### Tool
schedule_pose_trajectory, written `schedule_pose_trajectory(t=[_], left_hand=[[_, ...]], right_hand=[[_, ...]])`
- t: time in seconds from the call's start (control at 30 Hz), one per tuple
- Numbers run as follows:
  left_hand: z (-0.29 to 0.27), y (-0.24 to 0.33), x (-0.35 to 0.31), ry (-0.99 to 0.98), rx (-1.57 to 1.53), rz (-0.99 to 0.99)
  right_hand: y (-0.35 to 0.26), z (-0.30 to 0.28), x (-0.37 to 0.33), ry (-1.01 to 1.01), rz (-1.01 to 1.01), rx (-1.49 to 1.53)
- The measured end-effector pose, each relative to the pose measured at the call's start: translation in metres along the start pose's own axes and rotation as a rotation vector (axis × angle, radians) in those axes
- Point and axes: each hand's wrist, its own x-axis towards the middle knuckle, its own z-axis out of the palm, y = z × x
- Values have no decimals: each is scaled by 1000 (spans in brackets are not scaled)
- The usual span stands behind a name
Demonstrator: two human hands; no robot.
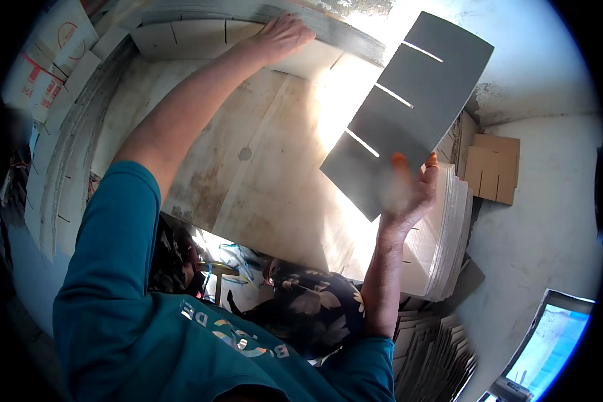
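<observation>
A grey cardboard divider (pixel 415 100) with three parallel slots is held up, tilted, by my right hand (pixel 412 191). The thumb and fingers are closed on its lower end. My left arm stretches across the wooden table (pixel 254 167) to its far side. There my left hand (pixel 285 37) has its fingers curled at the top edge of a slotted cardboard strip (pixel 204 40) standing on edge. The fingertips are partly hidden, and the strip runs along the back of the table.
Stacked slotted cardboard sheets (pixel 67 174) line the table's left side. Another stack of pale sheets (pixel 435 234) stands at the right edge, with more cardboard (pixel 435 355) below. Brown cardboard pieces (pixel 492 169) rest by the right wall. A printed carton (pixel 50 60) sits far left.
</observation>
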Motion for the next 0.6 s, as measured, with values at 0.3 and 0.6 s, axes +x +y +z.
schedule_pose_trajectory(t=[0.3,0.6], left_hand=[[19,1,-7,90,-169,-13],[18,6,-18,136,-165,28]], right_hand=[[6,6,0,-7,40,-23],[-1,19,9,-53,65,-1]])
